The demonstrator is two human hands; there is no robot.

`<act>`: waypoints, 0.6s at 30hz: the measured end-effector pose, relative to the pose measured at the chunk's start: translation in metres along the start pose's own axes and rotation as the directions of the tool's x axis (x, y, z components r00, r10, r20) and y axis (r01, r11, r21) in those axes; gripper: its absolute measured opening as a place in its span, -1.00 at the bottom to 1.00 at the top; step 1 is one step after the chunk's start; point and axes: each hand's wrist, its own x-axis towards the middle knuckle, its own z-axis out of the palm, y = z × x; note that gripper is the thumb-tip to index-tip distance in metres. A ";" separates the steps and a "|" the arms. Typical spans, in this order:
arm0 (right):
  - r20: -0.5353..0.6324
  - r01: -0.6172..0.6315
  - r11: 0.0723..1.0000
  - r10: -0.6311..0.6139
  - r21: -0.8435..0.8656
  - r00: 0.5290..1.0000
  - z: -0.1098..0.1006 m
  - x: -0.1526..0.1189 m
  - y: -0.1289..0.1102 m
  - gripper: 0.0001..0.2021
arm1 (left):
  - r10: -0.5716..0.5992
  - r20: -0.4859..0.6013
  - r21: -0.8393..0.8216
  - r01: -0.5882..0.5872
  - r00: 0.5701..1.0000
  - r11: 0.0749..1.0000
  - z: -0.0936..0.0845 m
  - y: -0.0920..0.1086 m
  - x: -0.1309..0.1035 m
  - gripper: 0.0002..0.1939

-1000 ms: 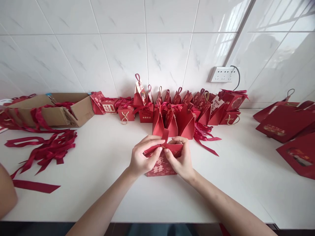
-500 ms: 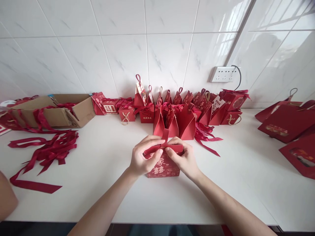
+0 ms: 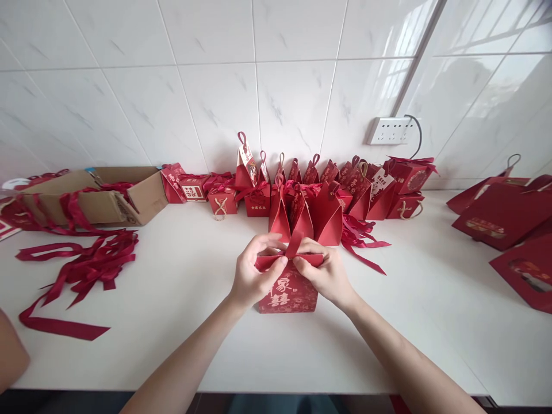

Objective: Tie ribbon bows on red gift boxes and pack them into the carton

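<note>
A red gift box point(image 3: 293, 293) with pale characters on its front stands upright on the white table before me. A red ribbon loop point(image 3: 294, 244) sticks up from the middle of its top edge. My left hand point(image 3: 254, 273) pinches the left part of that edge, thumb in front and fingers behind. On the other side, my right hand point(image 3: 325, 270) grips the top edge likewise, its thumb close to the left thumb just under the loop. The fingers behind the box are partly hidden. Right behind it stand several red peaked boxes point(image 3: 326, 221).
Loose red ribbons point(image 3: 92, 264) lie on the left, in front of an open cardboard box point(image 3: 86, 207). Small red boxes point(image 3: 257, 201) line the tiled wall. Larger red boxes point(image 3: 491, 215) stand at right. A power strip point(image 3: 390, 131) hangs on the wall. Someone's bare skin point(image 3: 11, 351) shows at far left.
My thumbs have shifted slightly along the top edge, and the ribbon loop now leans and sits a little lower. The top edge looks straighter. The box stays in place.
</note>
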 end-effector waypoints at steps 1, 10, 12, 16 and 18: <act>0.003 -0.005 1.000 0.005 0.001 1.000 0.000 0.000 0.000 -0.89 | -0.014 -0.009 0.006 0.014 1.000 1.000 0.000 0.000 0.000 -0.74; 0.002 -0.017 1.000 0.017 0.002 1.000 -0.001 0.002 -0.001 -0.87 | 0.055 -0.073 0.135 -0.045 0.996 0.990 0.005 0.001 -0.003 -0.96; -0.001 -0.013 1.000 0.013 -0.001 1.000 -0.001 0.001 0.000 -0.87 | 0.096 -0.082 0.159 -0.082 0.992 0.984 0.004 0.000 -0.003 -0.94; 0.034 -0.017 1.000 0.016 0.014 0.999 -0.002 -0.002 0.000 -0.92 | 0.139 -0.064 0.167 -0.127 0.988 0.978 0.003 -0.002 -0.003 -0.90; 0.052 -0.007 1.000 0.006 0.027 0.999 -0.002 -0.002 0.001 -0.94 | 0.148 -0.051 0.142 -0.139 0.988 0.980 0.003 -0.002 -0.003 -0.91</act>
